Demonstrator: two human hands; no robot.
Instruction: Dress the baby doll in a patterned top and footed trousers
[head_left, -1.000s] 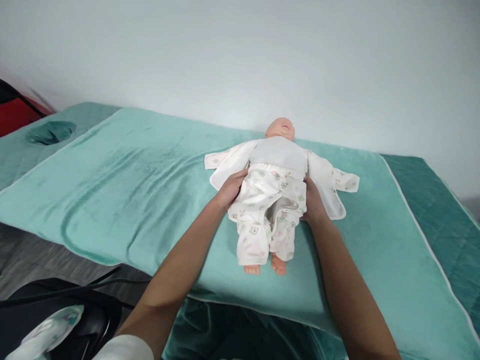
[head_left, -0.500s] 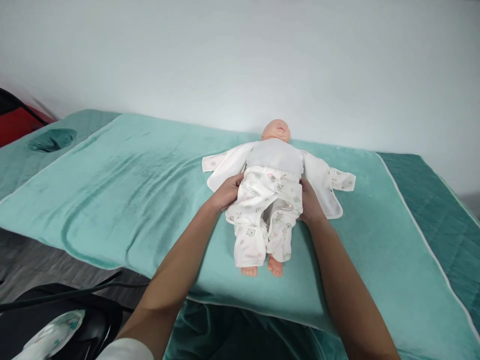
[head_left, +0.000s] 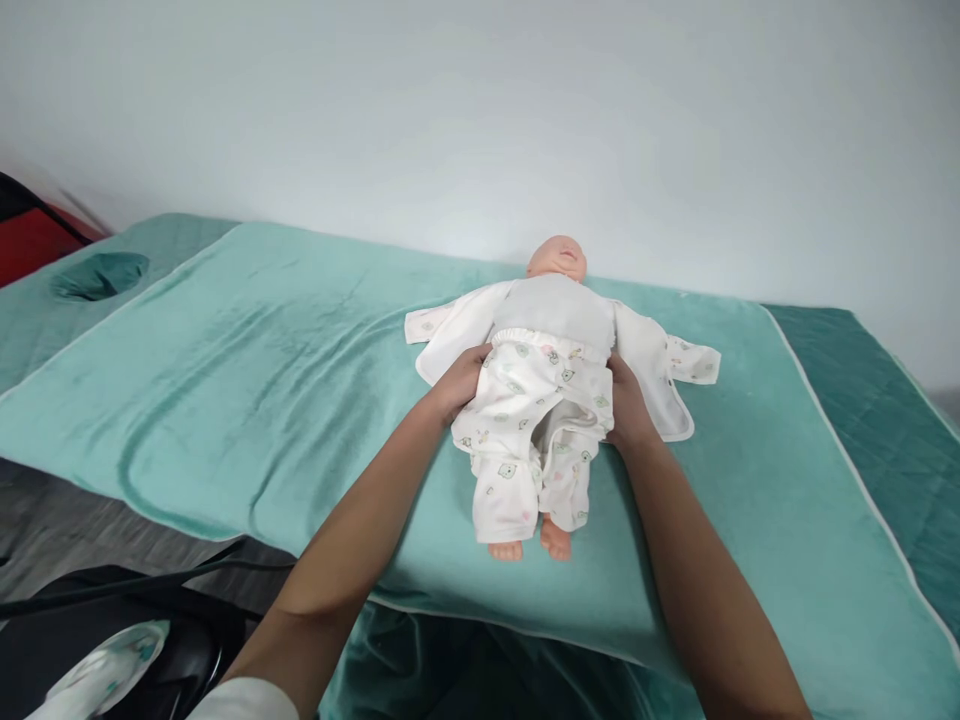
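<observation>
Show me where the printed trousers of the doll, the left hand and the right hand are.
printed trousers [head_left: 521, 400]: head view, on the front cloth below the waistband.
left hand [head_left: 455, 383]: head view, on the back of the hand.
right hand [head_left: 628, 408]: head view, on the back of the hand.

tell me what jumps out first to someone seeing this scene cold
A baby doll lies on its back in the middle of a teal blanket, close to the white wall, with its white jacket spread open. The person's left hand and right hand grip the doll's printed trousers at either hip, and its bare feet poke out below.
</observation>
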